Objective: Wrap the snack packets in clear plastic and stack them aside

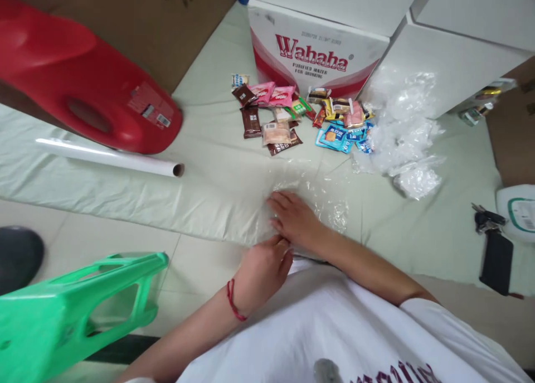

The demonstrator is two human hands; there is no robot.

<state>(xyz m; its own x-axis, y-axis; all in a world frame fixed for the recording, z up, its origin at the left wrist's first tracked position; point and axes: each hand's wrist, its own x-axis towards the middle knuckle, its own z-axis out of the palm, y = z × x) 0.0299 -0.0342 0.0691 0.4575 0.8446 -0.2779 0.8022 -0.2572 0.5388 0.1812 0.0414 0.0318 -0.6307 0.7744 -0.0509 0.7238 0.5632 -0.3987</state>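
A clear plastic bag (pixel 330 196) lies flat on the pale green cloth near the front edge, close to my body. My right hand (pixel 295 218) rests on the bag with its fingers stretched out flat towards the left. Just below it, my left hand (pixel 265 266), with a red string on the wrist, is closed in a pinch at the bag's near edge. The two hands touch or nearly touch. Beyond the bag are several wrapped snacks: brown packets (pixel 251 122), pink packets (pixel 281 96), a beige packet (pixel 276 133) and blue packets (pixel 334 136).
Crumpled clear bags (pixel 397 126) are heaped right of the snacks. A Wahaha carton (pixel 317 54) stands behind. Leftward are a red jug (pixel 96 87), a white roll (pixel 112 159) and a green stool (pixel 42 316) on the floor. Keys (pixel 487 218) and a black phone-like object (pixel 496 263) lie right.
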